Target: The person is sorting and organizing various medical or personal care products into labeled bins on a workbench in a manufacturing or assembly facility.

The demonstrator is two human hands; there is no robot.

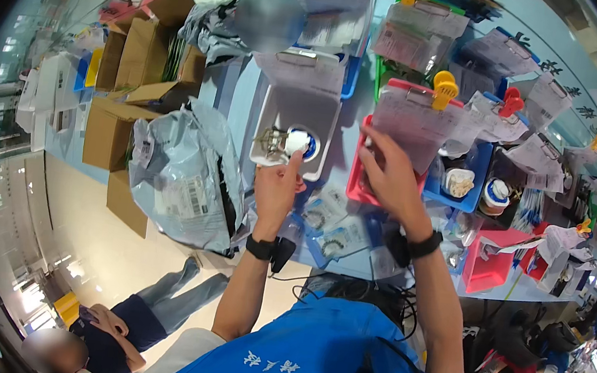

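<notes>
the left hand [277, 188] is at the near end of a white bin [304, 107] on the pale blue surface [345, 141], its fingers curled in and a finger reaching up to a white and blue roundish item [298, 142] inside; whether it grips that item or only touches it, i cannot tell. a tangle of dark metallic-looking pieces [271, 143] lies just left of the item in the same bin, and a clipboard with paper [298, 71] stands at the bin's far end. the right hand [392, 172] is over a pink bin [363, 193], fingers loosely spread with a gap to the thumb and nothing seen in its grasp. a pink clipboard [411, 122] with a yellow clip [444, 90] leans at the far side of that bin. to the right sits a blue bin [486, 172] with a pale lumpy item [458, 182], and beside it a white tub with a blue top [494, 198]. clear packets [340, 242] lie near the front edge, between the forearms. left of the white bin are a grey plastic parcel [183, 187] and open cardboard boxes [115, 135].
</notes>
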